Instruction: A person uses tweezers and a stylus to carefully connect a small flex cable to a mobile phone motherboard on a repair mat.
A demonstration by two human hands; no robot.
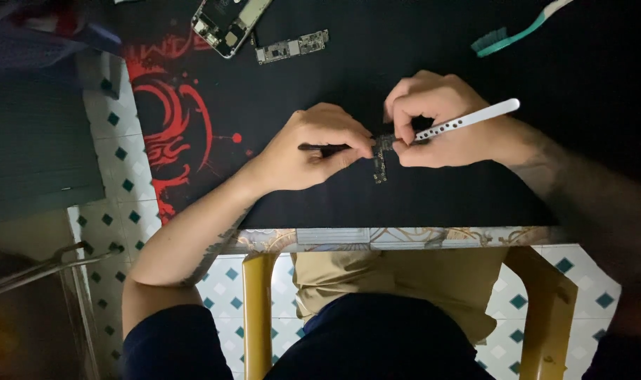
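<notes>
The left hand (313,148) pinches a thin dark tool (324,147). The right hand (433,123) holds a small board (381,156) and a white strip (468,118), just above the black mat (299,77) on the counter (390,236).

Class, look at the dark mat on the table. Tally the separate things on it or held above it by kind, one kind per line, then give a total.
Circuit boards: 2, one loose, one small in the fingers
Opened phone body: 1
Toothbrush, teal and white: 1
White tool in the right hand: 1
Dark thin tool in the left hand: 1
Total: 6
</notes>
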